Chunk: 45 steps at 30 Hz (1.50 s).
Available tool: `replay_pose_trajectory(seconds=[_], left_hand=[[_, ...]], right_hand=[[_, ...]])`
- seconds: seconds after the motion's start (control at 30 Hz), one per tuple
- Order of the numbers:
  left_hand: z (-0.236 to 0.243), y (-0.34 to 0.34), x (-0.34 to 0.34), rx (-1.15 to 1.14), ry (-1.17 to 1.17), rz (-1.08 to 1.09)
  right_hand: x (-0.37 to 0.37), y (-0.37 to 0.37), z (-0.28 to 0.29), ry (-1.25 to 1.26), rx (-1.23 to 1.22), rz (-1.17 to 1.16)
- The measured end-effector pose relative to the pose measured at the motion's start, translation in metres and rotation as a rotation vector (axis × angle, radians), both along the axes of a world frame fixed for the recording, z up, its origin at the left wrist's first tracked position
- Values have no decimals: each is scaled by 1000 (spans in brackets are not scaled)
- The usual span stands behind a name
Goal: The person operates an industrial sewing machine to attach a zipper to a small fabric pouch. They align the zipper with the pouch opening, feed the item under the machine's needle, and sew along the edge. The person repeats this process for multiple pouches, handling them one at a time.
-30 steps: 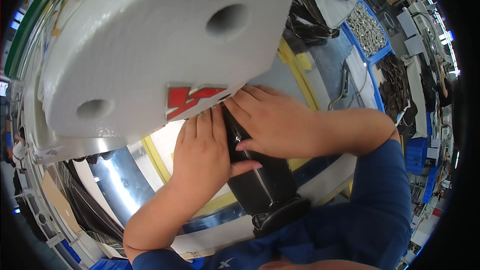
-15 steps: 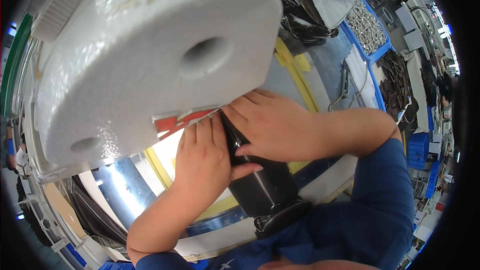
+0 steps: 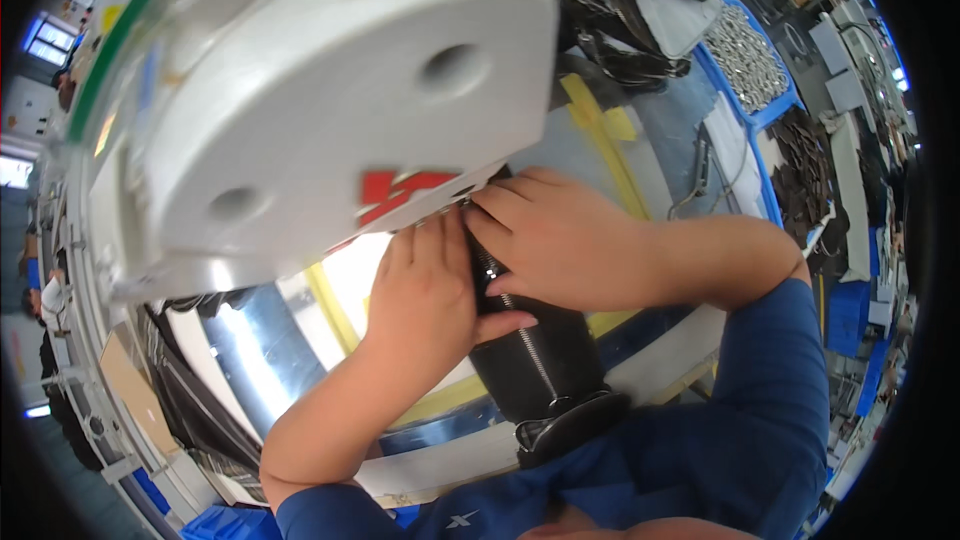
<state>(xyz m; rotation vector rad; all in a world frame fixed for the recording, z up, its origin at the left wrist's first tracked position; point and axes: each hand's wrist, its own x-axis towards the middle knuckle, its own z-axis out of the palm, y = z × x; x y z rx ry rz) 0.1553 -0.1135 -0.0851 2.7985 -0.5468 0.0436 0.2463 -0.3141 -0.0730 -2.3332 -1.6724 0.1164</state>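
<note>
Over the work surface looms the white head of a sewing machine point(image 3: 330, 90) with a red emblem, hiding whatever lies under it. My left hand point(image 3: 425, 295) lies flat, fingers extended toward the machine's lower edge and thumb out across a black zippered piece point(image 3: 535, 365). Beside it my right hand point(image 3: 555, 245) presses on the same piece, fingers spread, thumb on the zipper, fingertips at the machine. The piece runs from under the machine toward my body, with a curved zippered end near me. Yellow tape strips point(image 3: 610, 150) mark the table on both sides.
A blue tray point(image 3: 760, 120) of small metal parts point(image 3: 745, 55) sits at back right, beside dark cut pieces point(image 3: 795, 170). Black material point(image 3: 625, 15) is heaped behind the machine; more dark fabric point(image 3: 200, 390) lies at left. A person point(image 3: 38, 305) is at the far left.
The view has shifted slightly, so the table and hands appear a little further right. Both hands keep nearly the same flat placement on the black piece at the machine.
</note>
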Motion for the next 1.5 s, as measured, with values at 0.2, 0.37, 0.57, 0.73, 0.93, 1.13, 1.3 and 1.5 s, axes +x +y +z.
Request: replay_pose_trajectory(seconds=[0.2,0.37,0.57,0.73,0.93,1.13,1.3,1.5], left_hand=[[-1,5,-5,14,-26,-2],[1,7,-8,67,11,9],[0,5,-8,59,-20,1],[6,1,-10,152,-9,20],[7,-3,-8,157,-11,3],[11,0,-10,12,14,28],[31,8,-29,-696,234,100],[4,9,-34,-1584,656,362]], right_hand=[[-14,1,2,-9,61,157],[-28,-2,19,57,-23,249],[-5,-18,38,48,1,2],[70,-65,81,-252,500,-588],[161,-121,84,-431,386,-825],[198,-118,86,-802,178,-824],[68,-67,139,-757,560,-576],[-88,-27,75,-67,203,107]])
